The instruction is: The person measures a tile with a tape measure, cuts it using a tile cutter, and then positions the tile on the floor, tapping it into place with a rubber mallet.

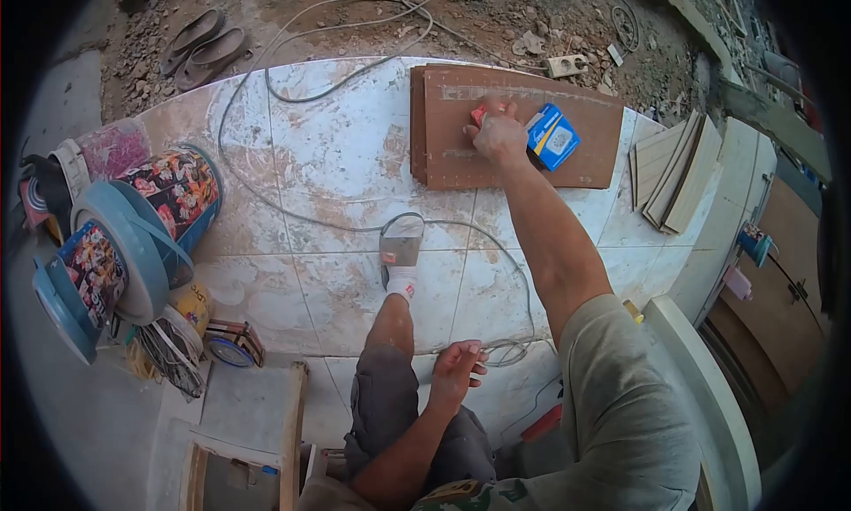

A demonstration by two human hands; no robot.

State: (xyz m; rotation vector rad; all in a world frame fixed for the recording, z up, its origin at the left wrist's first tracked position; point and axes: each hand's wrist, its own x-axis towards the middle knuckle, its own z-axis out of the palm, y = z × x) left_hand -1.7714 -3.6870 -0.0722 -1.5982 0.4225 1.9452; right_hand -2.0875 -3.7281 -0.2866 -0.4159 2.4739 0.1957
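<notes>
My right hand (pixel 499 139) reaches over a stack of brown boards or tiles (pixel 443 165). Its fingers are bent around a small red packet-like thing (pixel 479 114), partly hidden by the hand. Just right of that hand, a blue and yellow box (pixel 553 137) with a white label lies on the stack, touching or close to my wrist. My left hand (pixel 455 375) is held near my lap with its fingers curled and thumb pressed in. Whether anything small is in it cannot be made out.
A grey cable (pixel 319 220) loops over the dusty tiled floor (pixel 337 289), past my sandalled foot (pixel 401 254). Buckets (pixel 173 192) stand at the left. Wooden planks (pixel 683 174) lie at the right, and a power socket (pixel 567 65) sits behind the stack. Sandals (pixel 204 50) rest on the dirt.
</notes>
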